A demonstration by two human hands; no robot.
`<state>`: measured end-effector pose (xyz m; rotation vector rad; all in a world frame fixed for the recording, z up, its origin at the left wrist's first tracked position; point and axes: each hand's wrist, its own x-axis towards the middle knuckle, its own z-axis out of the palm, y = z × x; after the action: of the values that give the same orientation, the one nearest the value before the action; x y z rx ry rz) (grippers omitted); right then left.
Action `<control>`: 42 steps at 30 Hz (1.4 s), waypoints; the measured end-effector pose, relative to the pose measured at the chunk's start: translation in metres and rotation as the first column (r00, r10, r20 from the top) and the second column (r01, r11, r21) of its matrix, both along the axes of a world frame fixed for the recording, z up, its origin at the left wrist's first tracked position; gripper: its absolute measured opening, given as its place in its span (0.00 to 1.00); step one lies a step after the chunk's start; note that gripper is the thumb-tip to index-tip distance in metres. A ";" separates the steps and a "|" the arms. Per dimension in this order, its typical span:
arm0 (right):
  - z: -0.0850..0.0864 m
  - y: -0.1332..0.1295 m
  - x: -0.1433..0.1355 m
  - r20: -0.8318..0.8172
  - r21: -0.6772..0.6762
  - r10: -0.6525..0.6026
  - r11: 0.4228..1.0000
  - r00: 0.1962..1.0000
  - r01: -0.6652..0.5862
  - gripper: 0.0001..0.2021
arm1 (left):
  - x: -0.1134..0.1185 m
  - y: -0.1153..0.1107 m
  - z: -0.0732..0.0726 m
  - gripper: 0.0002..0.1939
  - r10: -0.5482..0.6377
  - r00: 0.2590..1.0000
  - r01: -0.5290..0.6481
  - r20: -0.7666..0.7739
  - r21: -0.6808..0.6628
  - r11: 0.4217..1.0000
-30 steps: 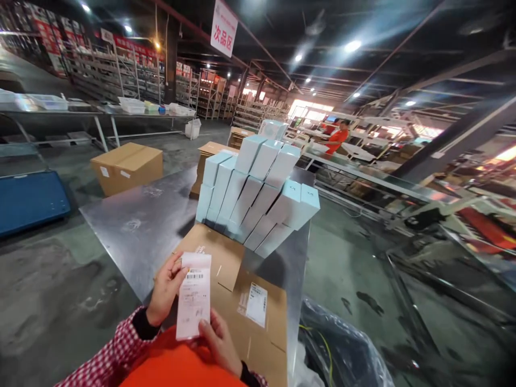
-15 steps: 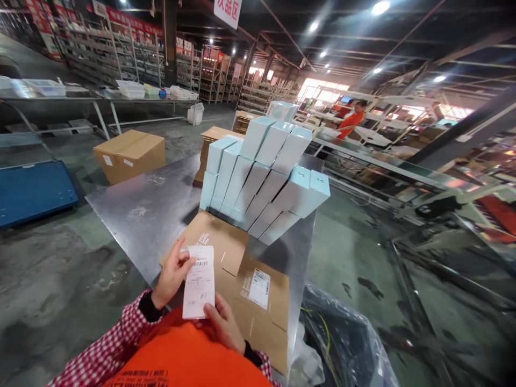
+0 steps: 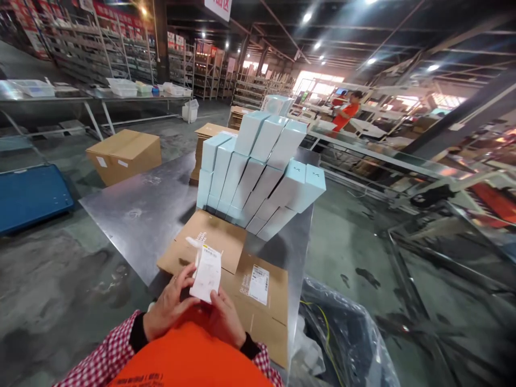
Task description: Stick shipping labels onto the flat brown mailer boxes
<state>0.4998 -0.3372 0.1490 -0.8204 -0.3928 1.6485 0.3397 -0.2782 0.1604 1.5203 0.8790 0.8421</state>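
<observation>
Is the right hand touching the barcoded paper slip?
Touching: the head view shows the right hand with its thumb lying over the lower corner of the barcoded paper slip.

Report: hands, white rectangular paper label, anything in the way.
Right hand holds label by lower corner. Left hand at left edge. Flat brown cardboard below; pale-blue rectangular boxes beyond, clear of hands.

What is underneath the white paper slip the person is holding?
Brown cardboard shows below the white paper slip, with white print just past its upper end. What the slip directly covers cannot be seen.
</observation>
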 end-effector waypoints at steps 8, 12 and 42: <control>-0.013 -0.002 0.021 0.037 -0.038 0.416 0.909 0.909 -0.414 0.34 | -0.011 0.023 0.043 0.14 -0.226 0.970 0.224 -0.086 -0.028 0.974; 0.020 0.009 0.046 0.481 0.145 0.046 0.981 0.875 -0.131 0.23 | -0.024 0.045 0.082 0.13 -0.417 0.901 0.408 -0.118 -0.094 0.908; 0.043 0.079 0.005 0.870 0.112 0.080 0.929 0.486 -0.353 0.25 | -0.045 0.123 0.083 0.13 -0.593 0.784 0.601 -0.184 -0.015 0.799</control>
<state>0.5046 -0.2583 0.1920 -1.3900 -1.4718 1.2292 0.2952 -0.1556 0.2429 1.7926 0.4438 0.2559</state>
